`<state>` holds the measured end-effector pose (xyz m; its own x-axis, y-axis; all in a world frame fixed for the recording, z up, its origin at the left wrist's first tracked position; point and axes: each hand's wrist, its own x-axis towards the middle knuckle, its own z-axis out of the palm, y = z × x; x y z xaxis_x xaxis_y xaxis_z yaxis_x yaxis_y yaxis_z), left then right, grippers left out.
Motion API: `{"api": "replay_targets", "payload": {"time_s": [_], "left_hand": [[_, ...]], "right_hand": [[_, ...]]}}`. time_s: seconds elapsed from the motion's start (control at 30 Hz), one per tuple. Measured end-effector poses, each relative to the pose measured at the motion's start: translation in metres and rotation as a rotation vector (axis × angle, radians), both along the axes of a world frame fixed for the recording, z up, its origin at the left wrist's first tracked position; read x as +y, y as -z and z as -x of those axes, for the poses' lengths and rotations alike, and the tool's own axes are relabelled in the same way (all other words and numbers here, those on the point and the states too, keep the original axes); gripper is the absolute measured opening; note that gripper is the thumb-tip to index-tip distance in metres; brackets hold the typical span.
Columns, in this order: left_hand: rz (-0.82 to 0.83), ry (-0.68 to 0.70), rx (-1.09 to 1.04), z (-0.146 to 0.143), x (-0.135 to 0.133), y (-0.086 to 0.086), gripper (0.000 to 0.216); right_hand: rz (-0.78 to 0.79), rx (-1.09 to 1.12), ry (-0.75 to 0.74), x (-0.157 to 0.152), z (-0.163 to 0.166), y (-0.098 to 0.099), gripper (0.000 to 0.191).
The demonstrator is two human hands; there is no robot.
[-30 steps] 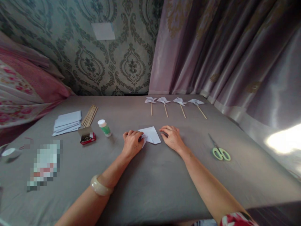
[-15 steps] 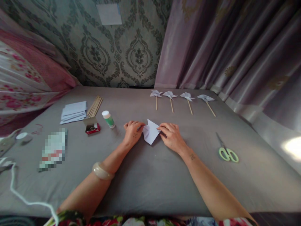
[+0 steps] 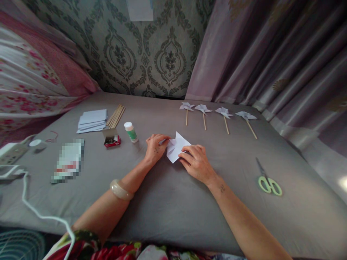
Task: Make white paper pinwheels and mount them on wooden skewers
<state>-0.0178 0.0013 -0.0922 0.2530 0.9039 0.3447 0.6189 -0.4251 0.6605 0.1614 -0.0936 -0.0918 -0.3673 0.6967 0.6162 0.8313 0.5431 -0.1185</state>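
Observation:
A white piece of paper, cut and partly folded, is between my hands above the grey cloth. My left hand, with a pale bangle on its forearm, pinches the paper's left side. On the opposite side, my right hand has thumb and fingers closed on the paper's right edge, covering that corner. The nearest thing to my left hand is a glue stick with a white cap and green label. Beside that stands a small open red box with small contents that I cannot make out.
Several white paper pinwheels on sticks lie at the back right. Scissors with pale green handles lie to the right. At the left are stacked papers, wooden sticks, a blurred packet and a white cable.
My right hand has shifted from the paper's right corner to lower along its edge. My left hand keeps its pinch. The whole view has turned slightly left.

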Motion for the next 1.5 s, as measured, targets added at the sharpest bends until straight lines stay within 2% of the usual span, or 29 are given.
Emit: {"api": "replay_targets", "payload": {"time_s": [0.33, 0.67, 0.83, 1.03, 1.17, 1.5], "left_hand": [[-0.034, 0.013, 0.079, -0.002, -0.004, -0.002, 0.018], [-0.003, 0.092, 0.165, -0.006, -0.005, 0.005, 0.026], [-0.109, 0.084, 0.17, -0.003, -0.011, 0.002, 0.03], [-0.156, 0.229, 0.258, 0.002, -0.024, 0.0, 0.017], [-0.17, 0.319, 0.342, 0.005, -0.031, 0.001, 0.019], [-0.2, 0.36, 0.385, 0.008, -0.033, 0.003, 0.021]], "right_hand": [[0.016, -0.03, -0.019, 0.001, 0.003, 0.005, 0.005], [0.19, -0.021, -0.015, 0.002, 0.004, 0.008, 0.008], [0.27, 0.033, -0.003, 0.003, 0.006, 0.009, 0.008], [0.312, 0.109, 0.0, 0.003, 0.006, 0.011, 0.007], [0.331, 0.127, 0.02, 0.003, 0.007, 0.012, 0.009], [0.392, 0.189, 0.077, 0.004, 0.01, 0.011, 0.011]]}}
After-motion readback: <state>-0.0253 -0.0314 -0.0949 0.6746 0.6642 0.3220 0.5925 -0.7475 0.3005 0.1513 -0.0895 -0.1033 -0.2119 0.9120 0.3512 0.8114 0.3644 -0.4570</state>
